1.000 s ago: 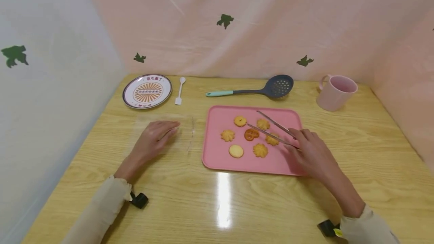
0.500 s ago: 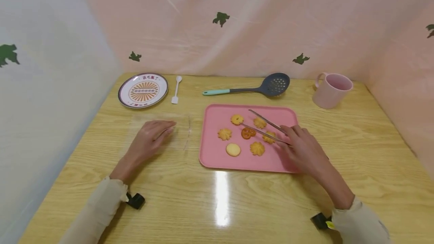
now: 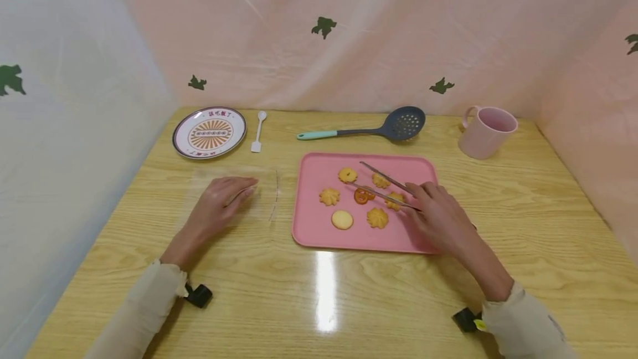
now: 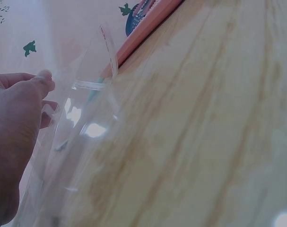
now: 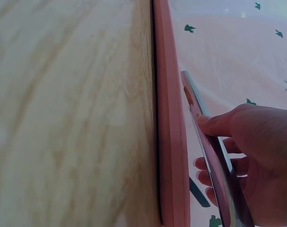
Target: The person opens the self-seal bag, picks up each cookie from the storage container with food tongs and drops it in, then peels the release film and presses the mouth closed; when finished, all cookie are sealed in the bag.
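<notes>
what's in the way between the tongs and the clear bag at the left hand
Only low things: the leftmost cookie and the raised left rim of the pink tray lie between the tongs, held by the right hand, and the clear bag. Nothing taller shows there.

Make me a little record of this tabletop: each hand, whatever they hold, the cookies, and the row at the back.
Left hand: pinches a clear thin plastic bag
Right hand: holds long silver metal tongs, arms apart
Under the tongs: pink rectangular tray
On the tray: four golden flower-shaped cookies, one yellow cookie with a dark centre, one pale round cookie, one brown pretzel-shaped cookie
Back row, left to right: white round plate with orange ray print, small white spoon, dark perforated skimmer with mint handle, pink mug
</notes>
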Tool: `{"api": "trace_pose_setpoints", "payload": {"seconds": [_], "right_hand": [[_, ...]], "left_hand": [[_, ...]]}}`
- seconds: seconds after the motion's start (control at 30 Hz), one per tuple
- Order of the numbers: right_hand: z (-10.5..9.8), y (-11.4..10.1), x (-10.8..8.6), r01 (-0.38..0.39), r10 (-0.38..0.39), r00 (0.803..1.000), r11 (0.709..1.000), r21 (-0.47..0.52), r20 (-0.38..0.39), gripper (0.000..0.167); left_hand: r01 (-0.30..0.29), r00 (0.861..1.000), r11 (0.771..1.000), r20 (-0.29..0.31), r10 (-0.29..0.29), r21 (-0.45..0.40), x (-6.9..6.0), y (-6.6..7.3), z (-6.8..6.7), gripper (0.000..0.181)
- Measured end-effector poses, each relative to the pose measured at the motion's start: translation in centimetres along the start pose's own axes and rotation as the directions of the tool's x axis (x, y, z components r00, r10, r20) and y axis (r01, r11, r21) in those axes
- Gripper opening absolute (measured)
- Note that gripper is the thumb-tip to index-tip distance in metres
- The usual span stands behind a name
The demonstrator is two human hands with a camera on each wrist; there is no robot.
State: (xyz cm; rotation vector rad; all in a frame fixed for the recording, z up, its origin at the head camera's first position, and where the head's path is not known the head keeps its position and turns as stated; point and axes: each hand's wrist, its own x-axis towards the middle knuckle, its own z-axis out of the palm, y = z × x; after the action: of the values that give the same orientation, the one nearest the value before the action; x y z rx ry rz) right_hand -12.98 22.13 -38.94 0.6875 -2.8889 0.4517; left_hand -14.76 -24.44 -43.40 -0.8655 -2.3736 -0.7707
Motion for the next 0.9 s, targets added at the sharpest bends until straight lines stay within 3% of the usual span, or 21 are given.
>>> {"api": "trace_pose_setpoints", "payload": {"seconds": [0.9], "right_hand": [[0.7,-0.6,1.4,0.055,-0.054,0.998,0.997,-0.049,0.028,0.047]], "left_hand": [[-0.010,1.000,1.000,-0.005,0.010,0.005,0.1,-0.2,0.2,0.031]]}}
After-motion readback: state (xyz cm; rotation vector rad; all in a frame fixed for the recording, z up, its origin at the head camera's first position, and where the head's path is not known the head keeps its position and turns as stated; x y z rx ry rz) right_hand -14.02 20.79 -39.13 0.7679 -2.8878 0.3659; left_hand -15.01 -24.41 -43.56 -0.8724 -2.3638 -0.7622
